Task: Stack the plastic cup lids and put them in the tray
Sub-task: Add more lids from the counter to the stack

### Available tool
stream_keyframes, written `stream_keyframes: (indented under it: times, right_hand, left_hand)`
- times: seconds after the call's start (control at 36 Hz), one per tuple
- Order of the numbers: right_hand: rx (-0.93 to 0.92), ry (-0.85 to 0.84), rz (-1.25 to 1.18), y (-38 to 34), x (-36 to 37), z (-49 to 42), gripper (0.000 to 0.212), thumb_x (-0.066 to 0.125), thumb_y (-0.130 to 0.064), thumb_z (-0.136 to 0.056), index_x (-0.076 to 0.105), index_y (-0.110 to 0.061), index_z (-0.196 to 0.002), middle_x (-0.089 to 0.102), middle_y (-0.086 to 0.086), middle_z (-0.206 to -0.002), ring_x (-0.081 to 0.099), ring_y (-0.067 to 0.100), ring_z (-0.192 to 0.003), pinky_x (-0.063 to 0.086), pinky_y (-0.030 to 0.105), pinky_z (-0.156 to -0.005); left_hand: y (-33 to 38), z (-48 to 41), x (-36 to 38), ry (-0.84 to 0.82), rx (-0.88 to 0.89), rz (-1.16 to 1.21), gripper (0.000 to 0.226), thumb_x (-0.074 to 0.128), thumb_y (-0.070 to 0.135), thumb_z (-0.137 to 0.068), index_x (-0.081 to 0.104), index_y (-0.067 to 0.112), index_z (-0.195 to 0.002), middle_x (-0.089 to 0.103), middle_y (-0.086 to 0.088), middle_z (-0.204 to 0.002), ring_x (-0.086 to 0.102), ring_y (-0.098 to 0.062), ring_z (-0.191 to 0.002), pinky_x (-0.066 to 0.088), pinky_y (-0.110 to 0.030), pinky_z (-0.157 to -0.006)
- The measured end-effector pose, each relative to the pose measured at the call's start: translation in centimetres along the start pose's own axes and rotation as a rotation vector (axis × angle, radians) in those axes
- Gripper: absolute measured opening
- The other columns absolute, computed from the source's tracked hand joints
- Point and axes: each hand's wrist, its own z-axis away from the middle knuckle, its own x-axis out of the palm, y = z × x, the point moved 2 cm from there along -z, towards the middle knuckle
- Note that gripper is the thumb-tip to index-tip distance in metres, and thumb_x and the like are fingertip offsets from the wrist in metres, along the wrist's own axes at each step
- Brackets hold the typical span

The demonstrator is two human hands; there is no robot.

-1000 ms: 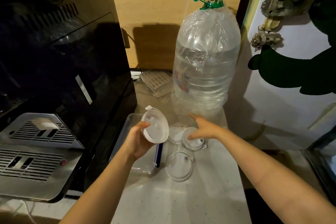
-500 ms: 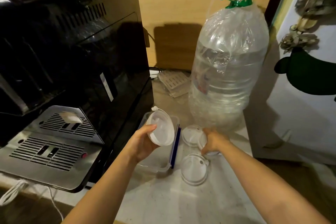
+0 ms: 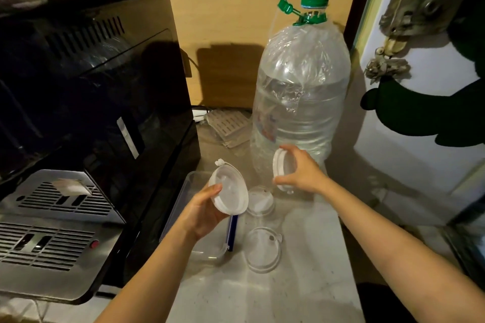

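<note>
My left hand (image 3: 202, 215) holds a white plastic cup lid (image 3: 231, 189) tilted on edge above the clear plastic tray (image 3: 207, 254), which has a blue clip on its right side. My right hand (image 3: 301, 173) grips a second lid (image 3: 279, 165) upright in the air, a short way right of the first. Two more clear lids lie flat on the counter: one (image 3: 261, 200) between my hands, another (image 3: 262, 249) nearer to me, right of the tray.
A black coffee machine (image 3: 91, 113) with a metal drip grille fills the left side. A large water bottle (image 3: 301, 94) with a green cap stands behind my right hand. A white door (image 3: 425, 118) borders the right. Pale counter (image 3: 262, 296) lies in front.
My right hand has closed on a lid from the counter and lifted it up toward the lid in my left hand. The left hand has stayed above the tray.
</note>
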Motion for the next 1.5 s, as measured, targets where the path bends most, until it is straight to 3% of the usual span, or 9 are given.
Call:
stream_keyframes:
  times: [0.22, 0.33, 0.5, 0.64, 0.86, 1.03, 1.14, 1.25, 1.5]
  right_hand:
    - [-0.139, 0.142, -0.519, -4.8, -3.5, 3.1, 0.077, 0.081, -0.019, -0.059, 0.028, -0.03, -0.114, 0.038, 0.004, -0.116, 0.047, 0.02, -0.103, 0.043, 0.031, -0.084]
    - [-0.093, 0.184, -0.618, -4.8, -2.4, 3.9, 0.073, 0.079, -0.006, -0.066, 0.025, -0.022, -0.111, 0.04, 0.007, -0.116, 0.049, 0.017, -0.1, 0.047, 0.03, -0.088]
    - [-0.029, 0.225, -0.8, -4.6, 0.7, 5.2, 0.074, 0.072, -0.018, -0.049, 0.03, -0.015, -0.109, 0.047, -0.005, -0.104, 0.053, 0.003, -0.088, 0.05, 0.012, -0.066]
    - [-0.013, 0.189, -0.908, -4.4, 3.0, 5.3, 0.069, 0.077, -0.021, -0.044, 0.034, -0.022, -0.097, 0.049, -0.001, -0.112, 0.055, 0.006, -0.094, 0.051, 0.021, -0.074]
    - [-0.003, 0.051, -0.815, -4.6, 3.7, 5.0, 0.115, 0.078, -0.032, -0.038, 0.022, -0.018, -0.138, 0.045, -0.003, -0.127, 0.048, 0.015, -0.117, 0.047, 0.027, -0.091]
    - [0.02, -0.008, -0.716, -4.8, 3.8, 5.0, 0.101, 0.077, -0.025, -0.05, 0.031, -0.023, -0.14, 0.046, -0.003, -0.133, 0.048, 0.015, -0.123, 0.045, 0.033, -0.101]
    - [0.026, -0.018, -0.647, -4.9, 4.0, 4.7, 0.088, 0.084, -0.04, -0.04, 0.05, -0.03, -0.121, 0.054, 0.003, -0.129, 0.055, 0.017, -0.117, 0.049, 0.04, -0.099]
    - [0.021, -0.004, -0.615, -5.3, 3.6, 4.4, 0.057, 0.083, -0.025, -0.048, 0.056, -0.034, -0.097, 0.063, 0.006, -0.116, 0.062, 0.018, -0.106, 0.053, 0.036, -0.09]
    - [0.114, -0.041, -0.448, -5.6, 2.9, 3.9, 0.073, 0.086, -0.03, -0.056, 0.05, -0.015, -0.117, 0.062, 0.0, -0.113, 0.06, 0.015, -0.103, 0.051, 0.032, -0.092]
  left_hand:
    - [-0.3, -1.9, 2.5, -0.078, 0.003, 0.078, 0.093, 0.09, 0.041, -0.02, 0.057, 0.017, -0.104, 0.075, -0.002, -0.08, 0.071, -0.017, -0.073, 0.057, -0.029, -0.061]
    - [-0.6, -2.6, 3.3, -0.081, 0.008, 0.127, 0.095, 0.09, 0.042, -0.023, 0.058, 0.016, -0.109, 0.068, -0.006, -0.094, 0.065, -0.02, -0.082, 0.057, -0.029, -0.06]
    - [-1.0, -3.3, 4.2, -0.117, 0.039, 0.14, 0.089, 0.088, 0.049, -0.032, 0.059, 0.019, -0.11, 0.064, -0.007, -0.104, 0.06, -0.021, -0.093, 0.057, -0.032, -0.07]
    - [-0.8, -3.4, 4.6, -0.147, 0.07, 0.177, 0.087, 0.088, 0.047, -0.032, 0.06, 0.013, -0.107, 0.072, -0.008, -0.094, 0.067, -0.018, -0.085, 0.058, -0.029, -0.069]
    - [-0.2, -3.4, 4.2, -0.148, 0.106, 0.167, 0.09, 0.088, 0.046, -0.034, 0.056, 0.012, -0.11, 0.074, -0.007, -0.093, 0.069, -0.019, -0.088, 0.057, -0.029, -0.069]
    - [0.2, -3.1, 4.3, -0.147, 0.14, 0.117, 0.094, 0.09, 0.043, -0.032, 0.054, 0.01, -0.112, 0.073, -0.006, -0.091, 0.07, -0.017, -0.085, 0.057, -0.027, -0.067]
    - [0.4, -3.0, 4.2, -0.146, 0.159, 0.08, 0.098, 0.09, 0.043, -0.031, 0.052, 0.01, -0.115, 0.072, -0.005, -0.092, 0.069, -0.017, -0.087, 0.057, -0.026, -0.069]
    - [0.5, -3.0, 4.2, -0.147, 0.186, 0.041, 0.096, 0.089, 0.044, -0.032, 0.052, 0.012, -0.115, 0.07, -0.006, -0.095, 0.068, -0.017, -0.089, 0.057, -0.027, -0.072]
    - [0.3, -3.2, 3.9, -0.126, 0.196, -0.017, 0.098, 0.088, 0.046, -0.033, 0.048, 0.016, -0.118, 0.063, -0.01, -0.102, 0.068, -0.017, -0.089, 0.057, -0.029, -0.073]
